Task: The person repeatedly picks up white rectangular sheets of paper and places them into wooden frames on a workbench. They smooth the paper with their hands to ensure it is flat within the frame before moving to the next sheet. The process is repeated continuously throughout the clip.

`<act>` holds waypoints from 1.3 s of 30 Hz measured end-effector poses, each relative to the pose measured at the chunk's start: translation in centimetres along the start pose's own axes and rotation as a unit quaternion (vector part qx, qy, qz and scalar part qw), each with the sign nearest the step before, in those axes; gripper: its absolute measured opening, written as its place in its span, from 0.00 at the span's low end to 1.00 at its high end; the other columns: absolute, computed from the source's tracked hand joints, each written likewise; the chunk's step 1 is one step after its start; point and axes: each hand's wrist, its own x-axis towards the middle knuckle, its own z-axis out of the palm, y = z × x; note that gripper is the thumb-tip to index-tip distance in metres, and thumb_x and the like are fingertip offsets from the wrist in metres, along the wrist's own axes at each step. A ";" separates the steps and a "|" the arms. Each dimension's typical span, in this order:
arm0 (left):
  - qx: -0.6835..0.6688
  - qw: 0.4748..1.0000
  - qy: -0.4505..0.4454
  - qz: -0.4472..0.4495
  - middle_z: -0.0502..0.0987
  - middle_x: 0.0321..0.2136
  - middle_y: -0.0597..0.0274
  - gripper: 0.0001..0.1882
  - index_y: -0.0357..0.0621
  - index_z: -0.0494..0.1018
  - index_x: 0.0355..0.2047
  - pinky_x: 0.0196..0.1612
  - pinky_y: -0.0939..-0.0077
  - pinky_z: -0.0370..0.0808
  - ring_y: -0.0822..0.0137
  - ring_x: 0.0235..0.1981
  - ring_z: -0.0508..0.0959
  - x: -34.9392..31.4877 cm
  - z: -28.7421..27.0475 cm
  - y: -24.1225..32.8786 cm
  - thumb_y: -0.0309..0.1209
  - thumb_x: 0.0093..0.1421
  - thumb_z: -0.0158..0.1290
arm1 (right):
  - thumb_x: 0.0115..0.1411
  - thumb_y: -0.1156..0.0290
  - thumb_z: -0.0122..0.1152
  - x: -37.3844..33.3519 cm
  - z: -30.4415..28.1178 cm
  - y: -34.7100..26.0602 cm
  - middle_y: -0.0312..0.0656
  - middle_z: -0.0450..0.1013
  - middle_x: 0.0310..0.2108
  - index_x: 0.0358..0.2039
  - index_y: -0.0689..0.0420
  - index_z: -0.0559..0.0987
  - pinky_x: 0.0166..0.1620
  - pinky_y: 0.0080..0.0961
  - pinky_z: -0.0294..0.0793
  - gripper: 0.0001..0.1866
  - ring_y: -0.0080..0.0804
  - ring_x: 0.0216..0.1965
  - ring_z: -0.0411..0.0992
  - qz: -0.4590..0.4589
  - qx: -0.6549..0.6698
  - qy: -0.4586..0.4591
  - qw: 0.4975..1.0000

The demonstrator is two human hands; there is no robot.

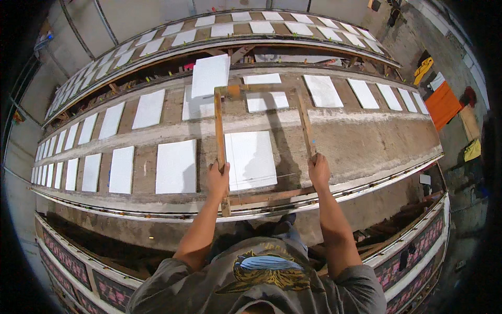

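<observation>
While the left hand (pixel 219 179) and right hand (pixel 319 170) curl around its opposite side bars (pixel 219 131), a wooden frame (pixel 305 118), probably stiff and fairly light but unwieldy, is held over a long table (pixel 376 138) dotted with white panels (pixel 253 159), those bars seeming the surest grip.

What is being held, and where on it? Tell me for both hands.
A brown, rectangular wooden frame: the left hand grips its left side bar, the right hand its right one, both toward the end nearer the person.
</observation>
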 end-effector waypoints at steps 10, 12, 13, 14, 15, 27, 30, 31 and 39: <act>-0.137 0.991 0.007 0.005 0.74 0.34 0.48 0.28 0.44 0.69 0.65 0.42 0.61 0.73 0.54 0.36 0.76 -0.4 11.0 12.1 0.44 0.70 0.52 | 0.61 0.65 0.66 7.9 -7.1 11.4 0.49 0.76 0.38 0.41 0.57 0.76 0.42 0.51 0.74 0.12 0.54 0.41 0.76 0.042 0.032 -0.011 0.999; -0.139 0.990 0.002 0.013 0.75 0.35 0.47 0.28 0.44 0.69 0.65 0.43 0.62 0.73 0.54 0.37 0.76 -1.2 13.6 13.8 0.44 0.70 0.52 | 0.62 0.65 0.65 8.4 -7.7 14.5 0.48 0.76 0.38 0.40 0.57 0.76 0.42 0.50 0.74 0.11 0.53 0.41 0.75 0.041 0.030 -0.005 0.999; -0.132 0.991 -0.003 0.012 0.76 0.39 0.44 0.29 0.40 0.68 0.65 0.46 0.61 0.73 0.53 0.40 0.77 -1.4 14.8 14.5 0.45 0.70 0.52 | 0.62 0.65 0.65 8.9 -7.7 16.1 0.47 0.75 0.38 0.40 0.57 0.76 0.42 0.50 0.74 0.11 0.53 0.41 0.75 0.045 0.033 -0.008 0.998; -0.136 0.990 0.008 0.024 0.75 0.37 0.45 0.28 0.42 0.69 0.64 0.44 0.60 0.73 0.52 0.38 0.76 -1.6 16.5 14.8 0.46 0.70 0.52 | 0.62 0.65 0.65 9.1 -7.8 17.7 0.47 0.75 0.39 0.40 0.57 0.76 0.43 0.50 0.74 0.11 0.53 0.42 0.75 0.050 0.033 -0.011 0.998; -0.139 0.990 0.019 0.033 0.74 0.35 0.46 0.26 0.44 0.71 0.62 0.42 0.59 0.73 0.52 0.37 0.75 -1.9 18.1 14.9 0.46 0.70 0.52 | 0.62 0.65 0.64 9.2 -7.8 18.9 0.47 0.75 0.39 0.40 0.57 0.76 0.43 0.49 0.74 0.11 0.53 0.42 0.75 0.054 0.033 -0.018 0.998; -0.135 0.991 -0.007 -0.016 0.76 0.47 0.33 0.33 0.31 0.69 0.61 0.47 0.57 0.75 0.44 0.47 0.79 -4.6 26.5 15.5 0.49 0.70 0.53 | 0.61 0.66 0.65 9.3 -8.1 27.2 0.52 0.75 0.41 0.49 0.59 0.76 0.46 0.50 0.73 0.17 0.56 0.45 0.74 0.062 0.045 -0.048 0.996; -0.110 0.992 -0.032 -0.058 0.77 0.45 0.35 0.33 0.30 0.69 0.61 0.45 0.59 0.76 0.46 0.45 0.80 -5.7 25.8 17.0 0.49 0.69 0.54 | 0.60 0.66 0.65 8.9 -8.1 27.7 0.51 0.75 0.41 0.49 0.59 0.77 0.46 0.50 0.73 0.18 0.56 0.45 0.74 0.070 0.039 -0.055 0.995; -0.098 0.991 -0.043 -0.077 0.78 0.44 0.35 0.33 0.30 0.69 0.61 0.45 0.60 0.76 0.47 0.44 0.80 -6.1 25.2 17.8 0.49 0.69 0.54 | 0.60 0.66 0.66 8.7 -8.2 27.7 0.51 0.75 0.42 0.49 0.59 0.77 0.46 0.50 0.73 0.18 0.56 0.45 0.74 0.078 0.038 -0.061 0.994; -0.109 0.993 0.046 0.005 0.78 0.39 0.40 0.31 0.32 0.70 0.61 0.39 0.58 0.76 0.50 0.34 0.80 -6.8 26.7 17.2 0.47 0.70 0.53 | 0.62 0.64 0.65 8.9 -8.3 28.5 0.51 0.75 0.44 0.53 0.60 0.76 0.48 0.49 0.74 0.21 0.55 0.47 0.75 0.063 0.018 -0.077 0.995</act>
